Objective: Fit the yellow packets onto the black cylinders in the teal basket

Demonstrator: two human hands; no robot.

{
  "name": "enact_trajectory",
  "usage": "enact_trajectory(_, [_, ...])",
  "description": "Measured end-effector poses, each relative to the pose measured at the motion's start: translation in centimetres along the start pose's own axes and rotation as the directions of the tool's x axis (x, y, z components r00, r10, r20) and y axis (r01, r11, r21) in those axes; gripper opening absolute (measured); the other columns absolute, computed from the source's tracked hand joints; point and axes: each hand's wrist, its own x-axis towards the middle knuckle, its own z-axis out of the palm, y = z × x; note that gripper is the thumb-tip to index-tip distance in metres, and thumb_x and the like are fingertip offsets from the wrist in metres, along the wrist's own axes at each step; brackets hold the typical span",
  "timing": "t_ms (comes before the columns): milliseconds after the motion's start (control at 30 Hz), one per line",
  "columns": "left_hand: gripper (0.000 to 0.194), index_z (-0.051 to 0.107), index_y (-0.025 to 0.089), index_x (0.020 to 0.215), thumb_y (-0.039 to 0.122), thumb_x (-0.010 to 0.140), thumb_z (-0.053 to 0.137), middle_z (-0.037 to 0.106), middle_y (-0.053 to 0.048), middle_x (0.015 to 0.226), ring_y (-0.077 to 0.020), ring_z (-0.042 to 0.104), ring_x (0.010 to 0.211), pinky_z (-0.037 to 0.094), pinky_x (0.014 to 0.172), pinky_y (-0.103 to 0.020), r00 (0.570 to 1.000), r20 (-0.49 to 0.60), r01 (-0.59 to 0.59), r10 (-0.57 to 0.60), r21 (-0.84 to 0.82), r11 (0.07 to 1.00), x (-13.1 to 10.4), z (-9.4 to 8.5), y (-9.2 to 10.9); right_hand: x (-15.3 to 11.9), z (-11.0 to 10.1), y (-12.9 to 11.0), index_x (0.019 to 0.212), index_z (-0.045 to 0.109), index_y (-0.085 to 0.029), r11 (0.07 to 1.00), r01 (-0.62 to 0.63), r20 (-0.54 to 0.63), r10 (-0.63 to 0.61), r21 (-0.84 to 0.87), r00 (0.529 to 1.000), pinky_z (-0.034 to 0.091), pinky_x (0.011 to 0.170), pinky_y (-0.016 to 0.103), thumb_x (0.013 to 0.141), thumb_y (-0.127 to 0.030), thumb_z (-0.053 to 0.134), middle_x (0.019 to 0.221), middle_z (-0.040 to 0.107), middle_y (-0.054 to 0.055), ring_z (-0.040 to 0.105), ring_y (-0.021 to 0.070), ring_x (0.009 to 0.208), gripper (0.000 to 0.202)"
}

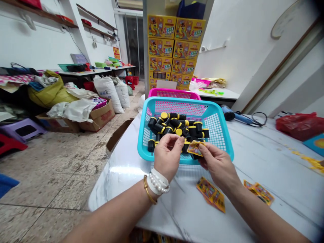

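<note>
My right hand pinches a small orange printed piece, like a label or packet, over the front rim of a turquoise plastic basket. Something dark shows just under that piece, and I cannot make out whether the hand also holds it. To its left, my left hand has thumb and forefinger closed together; what they hold, if anything, is hidden. Inside the basket lie many small black cylinders with yellow ends. Orange printed pieces rest on the table below my right hand, and more lie beyond my right forearm.
The baskets stand on a white marbled table, with a pink basket behind. Yellow printed boxes are stacked further back. At right are a blue corded tool and a red plastic bag. Cardboard boxes occupy the floor left.
</note>
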Motion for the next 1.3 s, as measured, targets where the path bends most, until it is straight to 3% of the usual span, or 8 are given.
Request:
enact_trajectory(133, [0.020,0.072,0.014,0.078,0.031,0.086,0.064,0.066,-0.004,0.077,-0.0124,0.058,0.070,0.045,0.066,-0.023,0.994,0.039,-0.110,0.106,0.140,0.984,0.2,-0.4,0.2,0.2,-0.7,-0.2,0.083,0.070,-0.019,0.994,0.034,0.006,-0.034,-0.106,0.999,0.031,0.044,0.020,0.083,-0.054,0.066,0.071,0.056,0.000,0.040,0.0078,0.052,0.036])
enact_trajectory(333, [0.012,0.076,0.015,0.075,0.026,0.080,0.071,0.065,-0.004,0.074,-0.0124,0.058,0.066,0.046,0.061,-0.024,0.971,0.129,-0.227,0.201,0.248,0.942,-0.3,-0.2,0.0,0.2,-0.8,-0.3,0.080,0.070,-0.020,0.944,0.229,0.059,-0.221,-0.239,0.973,0.038,0.049,0.022,0.088,-0.048,0.063,0.090,0.060,0.004,0.050,0.0112,0.064,0.030])
enact_trajectory(500, [0.008,0.074,0.016,0.080,0.023,0.079,0.072,0.065,-0.003,0.079,-0.0118,0.058,0.067,0.047,0.062,-0.024,0.946,0.038,-0.321,0.323,0.263,0.910,-0.4,-0.2,0.3,0.5,-1.0,-0.1,0.082,0.069,-0.020,0.922,0.255,0.059,-0.249,-0.293,0.967,0.041,0.053,0.024,0.091,-0.045,0.060,0.088,0.061,0.004,0.054,0.0140,0.072,0.028])
enact_trajectory(833, [0.006,0.078,0.018,0.078,0.021,0.074,0.076,0.066,-0.004,0.078,-0.0124,0.060,0.069,0.047,0.062,-0.024,0.967,0.132,-0.248,0.216,0.316,0.916,-0.4,-0.1,0.0,0.2,-0.7,-0.2,0.076,0.068,-0.022,0.844,0.393,0.093,-0.387,-0.366,0.918,0.047,0.071,0.028,0.092,-0.038,0.060,0.090,0.061,0.004,0.057,0.0164,0.083,0.024])
enact_trajectory(933, [0.005,0.077,0.017,0.076,0.022,0.075,0.075,0.069,-0.004,0.079,-0.0136,0.063,0.070,0.050,0.064,-0.025,0.982,0.109,-0.183,0.157,0.288,0.940,-0.2,-0.2,0.1,0.1,-0.7,-0.6,0.079,0.070,-0.023,0.838,0.402,0.105,-0.392,-0.369,0.914,0.049,0.070,0.028,0.091,-0.036,0.061,0.093,0.060,0.005,0.058,0.0178,0.087,0.020])
enact_trajectory(1067, [0.008,0.076,0.015,0.076,0.022,0.076,0.072,0.072,-0.004,0.074,-0.0115,0.061,0.062,0.049,0.061,-0.023,0.995,0.097,0.007,-0.024,0.168,0.986,0.1,-0.1,0.7,-0.2,-0.8,-1.0,0.080,0.071,-0.023,0.826,0.417,0.121,-0.403,-0.379,0.907,0.050,0.065,0.027,0.089,-0.033,0.063,0.099,0.060,0.007,0.058,0.0194,0.092,0.016])
enact_trajectory(1200, [0.017,0.075,0.012,0.081,0.027,0.072,0.077,0.068,-0.003,0.064,-0.0032,0.040,0.043,0.030,0.042,-0.019,0.919,0.261,0.277,-0.294,0.098,0.956,0.4,-0.1,1.0,-0.3,-0.7,-1.3,0.080,0.072,-0.024,0.825,0.436,0.125,-0.420,-0.359,0.899,0.051,0.065,0.026,0.087,-0.031,0.065,0.099,0.060,0.007,0.059,0.0192,0.092,0.012])
enact_trajectory(1300, [0.027,0.068,0.011,0.072,0.034,0.067,0.082,0.060,0.000,0.056,-0.0011,0.033,0.040,0.018,0.038,-0.017,0.867,0.270,0.433,-0.418,0.004,0.901,0.9,-0.5,0.7,0.1,-1.2,-1.7,0.088,0.074,-0.024,0.882,0.381,0.103,-0.367,-0.276,0.924,0.053,0.061,0.026,0.085,-0.030,0.066,0.106,0.060,0.006,0.062,0.0143,0.077,0.011])
